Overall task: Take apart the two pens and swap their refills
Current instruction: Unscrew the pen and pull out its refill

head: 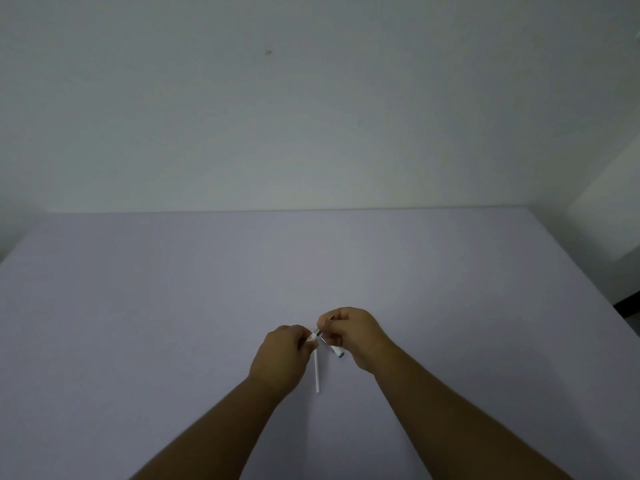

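Note:
Both hands meet just above the lavender table (173, 306), near its front centre. My left hand (282, 358) pinches a small clear and silver pen part (314, 336) with its fingertips. My right hand (353, 336) is closed around a white pen piece (335, 351) whose dark end sticks out below the palm, pointing toward me. The two held pieces touch or nearly touch between the hands. A thin white tube (317, 374), a barrel or a refill, runs from under my left hand toward me; I cannot tell if it lies on the table or is held.
A pale wall (311, 116) rises behind the table's far edge. At the right the table edge runs diagonally, with a dark floor strip (627, 304) beyond it.

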